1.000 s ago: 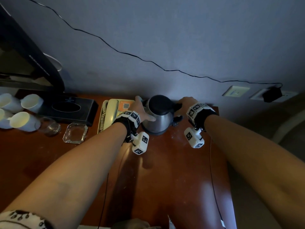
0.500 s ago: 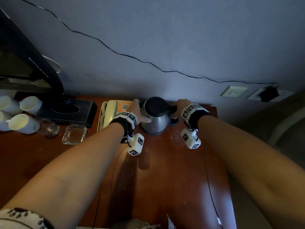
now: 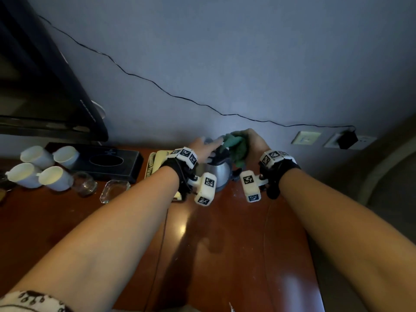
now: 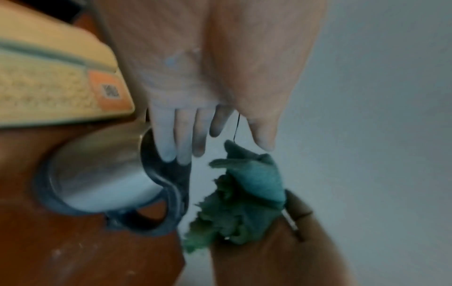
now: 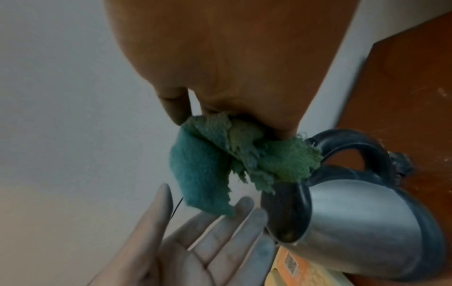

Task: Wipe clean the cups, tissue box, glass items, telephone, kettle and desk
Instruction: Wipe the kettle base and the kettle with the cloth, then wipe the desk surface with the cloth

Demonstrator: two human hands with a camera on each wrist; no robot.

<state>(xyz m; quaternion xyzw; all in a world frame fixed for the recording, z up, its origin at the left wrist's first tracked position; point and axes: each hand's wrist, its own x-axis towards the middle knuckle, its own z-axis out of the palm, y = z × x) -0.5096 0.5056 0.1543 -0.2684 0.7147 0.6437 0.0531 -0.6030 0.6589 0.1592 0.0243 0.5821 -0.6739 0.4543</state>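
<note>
the right hand [image 3: 254,143] clutches a bunched green cloth [image 3: 236,147] above the kettle [image 3: 217,174]. the left hand [image 3: 202,146], fingers straight and released, reaches beside it.

A black cable [image 3: 157,85] crosses the wall [image 3: 247,52] to a plugged-in adapter [image 3: 347,139].

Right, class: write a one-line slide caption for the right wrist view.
Right hand grips a crumpled green cloth above the steel kettle; open left hand waits below.

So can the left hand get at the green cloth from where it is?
Probably yes. The left hand lies open, palm up, just under the green cloth bunched in the right hand, nothing between them; the kettle stands beside.
</note>
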